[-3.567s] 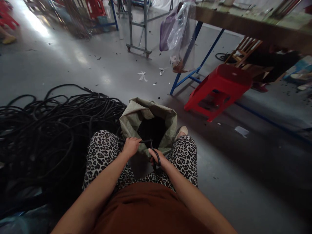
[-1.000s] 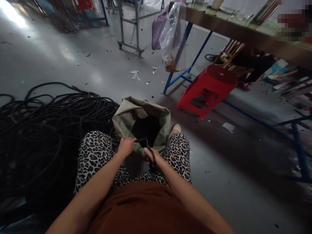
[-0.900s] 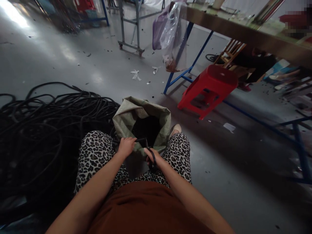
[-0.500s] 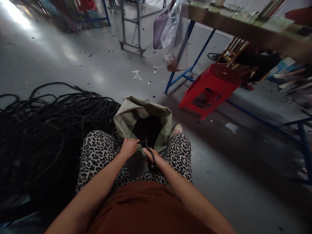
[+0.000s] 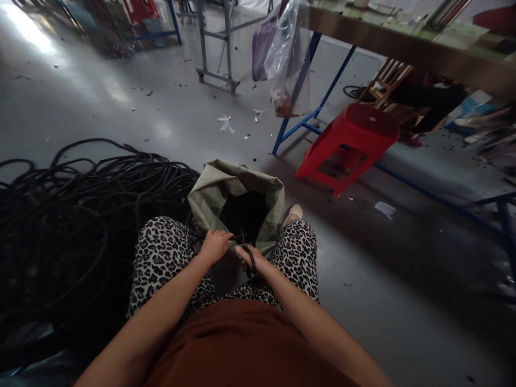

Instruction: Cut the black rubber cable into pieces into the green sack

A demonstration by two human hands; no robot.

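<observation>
Between my knees stands a greenish woven sack (image 5: 201, 201) with its rim folded outward and dark contents inside. At its near edge my left hand (image 5: 216, 245) is closed on a black rubber cord (image 5: 238, 237), whose end sticks out to the right past my fingers. My right hand (image 5: 250, 258) grips black-handled scissors (image 5: 252, 260) with the blades pointing up beside the cord's end. Whether the blades touch the cord I cannot tell. A big tangled heap of black cord (image 5: 92, 188) lies on the floor to my left.
A red plastic stool (image 5: 350, 145) stands tilted in view to the right, by a blue-legged workbench (image 5: 382, 37). Clear plastic bags (image 5: 288, 64) hang from its corner. Behind it a person sits near a wooden chair (image 5: 385, 83). A grey wheeled rack (image 5: 215, 48) stands ahead.
A little more of the cord now shows beyond my left fingers, over the sack's opening. My right hand and the scissors have shifted only slightly.
</observation>
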